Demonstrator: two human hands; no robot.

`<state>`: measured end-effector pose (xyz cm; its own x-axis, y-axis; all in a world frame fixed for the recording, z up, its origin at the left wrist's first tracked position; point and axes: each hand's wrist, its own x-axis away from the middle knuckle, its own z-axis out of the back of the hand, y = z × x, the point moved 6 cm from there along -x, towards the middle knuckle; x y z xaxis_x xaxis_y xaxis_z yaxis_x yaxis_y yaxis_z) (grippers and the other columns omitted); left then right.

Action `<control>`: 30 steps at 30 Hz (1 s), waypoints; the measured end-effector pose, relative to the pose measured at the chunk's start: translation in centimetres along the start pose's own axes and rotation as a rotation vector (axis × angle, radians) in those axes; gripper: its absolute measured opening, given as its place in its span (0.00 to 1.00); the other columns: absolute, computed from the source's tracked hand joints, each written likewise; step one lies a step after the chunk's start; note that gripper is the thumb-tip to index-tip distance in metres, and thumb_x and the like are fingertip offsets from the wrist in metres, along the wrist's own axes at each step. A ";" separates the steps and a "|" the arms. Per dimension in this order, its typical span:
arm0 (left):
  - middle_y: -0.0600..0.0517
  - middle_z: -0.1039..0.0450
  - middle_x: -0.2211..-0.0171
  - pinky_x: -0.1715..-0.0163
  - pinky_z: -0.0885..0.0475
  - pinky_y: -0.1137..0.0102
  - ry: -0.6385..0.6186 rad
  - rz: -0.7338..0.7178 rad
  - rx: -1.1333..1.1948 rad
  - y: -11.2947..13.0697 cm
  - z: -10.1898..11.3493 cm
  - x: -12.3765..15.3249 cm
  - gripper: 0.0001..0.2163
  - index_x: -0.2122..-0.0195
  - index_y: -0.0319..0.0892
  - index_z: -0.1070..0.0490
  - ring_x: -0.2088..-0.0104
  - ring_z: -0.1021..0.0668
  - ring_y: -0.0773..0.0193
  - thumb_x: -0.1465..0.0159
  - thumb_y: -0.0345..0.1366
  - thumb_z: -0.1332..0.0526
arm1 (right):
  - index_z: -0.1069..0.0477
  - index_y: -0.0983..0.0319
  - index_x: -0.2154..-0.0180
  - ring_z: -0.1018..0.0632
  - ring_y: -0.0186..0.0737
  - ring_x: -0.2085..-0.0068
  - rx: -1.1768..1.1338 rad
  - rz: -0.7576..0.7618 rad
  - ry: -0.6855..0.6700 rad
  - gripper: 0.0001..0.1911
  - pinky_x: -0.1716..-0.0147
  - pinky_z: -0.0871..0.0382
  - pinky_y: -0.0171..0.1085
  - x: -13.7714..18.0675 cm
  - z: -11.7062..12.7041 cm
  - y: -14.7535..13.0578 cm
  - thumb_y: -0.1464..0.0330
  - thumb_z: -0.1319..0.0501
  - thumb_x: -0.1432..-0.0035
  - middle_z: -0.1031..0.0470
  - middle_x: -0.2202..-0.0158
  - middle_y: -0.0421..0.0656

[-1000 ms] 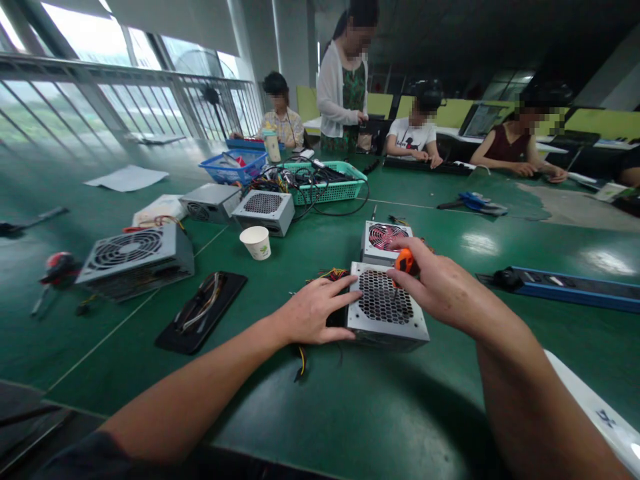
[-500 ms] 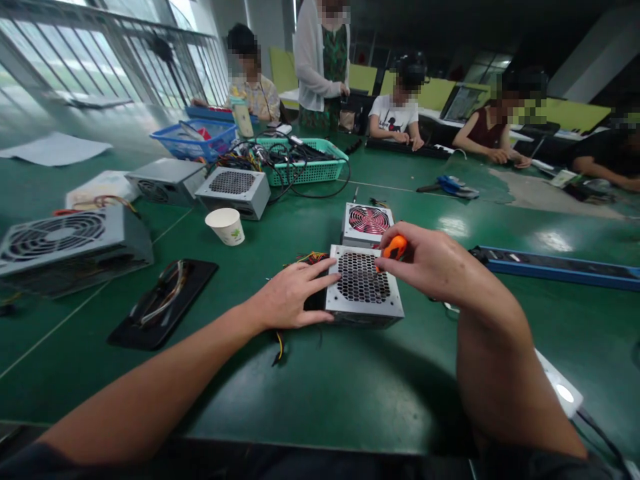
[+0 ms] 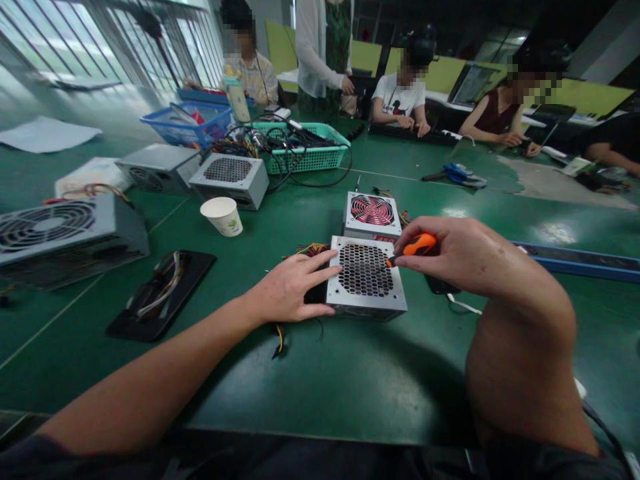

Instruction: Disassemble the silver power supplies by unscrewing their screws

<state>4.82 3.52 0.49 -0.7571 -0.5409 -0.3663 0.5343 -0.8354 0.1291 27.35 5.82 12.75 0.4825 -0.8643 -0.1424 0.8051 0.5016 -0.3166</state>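
A silver power supply (image 3: 367,270) with a honeycomb grille on top lies on the green table. My left hand (image 3: 293,283) rests against its left side, fingers spread, fingertips on the top edge and thumb at the near corner. In my right hand (image 3: 460,253) is a screwdriver with an orange and black handle (image 3: 419,245). It slants down to the left over the right part of the grille; I cannot tell whether its tip touches the case. Directly behind stands a second power supply (image 3: 371,212) with a red fan.
Several other power supplies (image 3: 233,177), a paper cup (image 3: 223,217) and a black tray with wires (image 3: 163,293) lie to the left. A green basket of cables (image 3: 305,157) stands farther back. A blue-edged strip (image 3: 575,259) lies at right. Other people sit across the table.
My right hand has moved right with the screwdriver, which now leans more and shows more of its handle. My left hand stays on the power supply. The camera view has shifted slightly.
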 end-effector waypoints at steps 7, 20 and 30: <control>0.34 0.45 0.30 0.41 0.32 0.52 -0.009 0.003 -0.011 0.0 0.0 0.0 0.34 0.33 0.38 0.39 0.36 0.30 0.45 0.33 0.54 0.39 | 0.24 0.58 0.57 0.21 0.39 0.68 0.007 0.007 0.132 0.15 0.68 0.29 0.38 -0.2 0.5 0.0 0.60 0.31 0.46 0.19 0.65 0.40; 0.33 0.44 0.30 0.42 0.31 0.51 -0.001 0.004 -0.005 -0.1 0.0 -0.1 0.34 0.33 0.38 0.38 0.37 0.29 0.43 0.34 0.55 0.38 | 0.30 0.58 0.48 0.22 0.43 0.68 0.054 -0.059 0.429 0.20 0.69 0.29 0.42 0.8 1.8 -1.0 0.58 0.35 0.40 0.22 0.62 0.44; 0.34 0.44 0.30 0.42 0.30 0.51 0.005 0.001 -0.008 0.0 0.0 0.0 0.34 0.33 0.38 0.39 0.37 0.29 0.43 0.34 0.55 0.39 | 0.29 0.56 0.50 0.23 0.41 0.70 0.137 -0.001 0.338 0.16 0.69 0.31 0.39 -0.2 0.1 -1.9 0.60 0.36 0.38 0.21 0.65 0.43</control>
<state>4.80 3.54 0.53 -0.7549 -0.5412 -0.3705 0.5380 -0.8340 0.1222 25.72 5.06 13.51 0.3588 -0.8170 -0.4514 0.8552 0.4816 -0.1918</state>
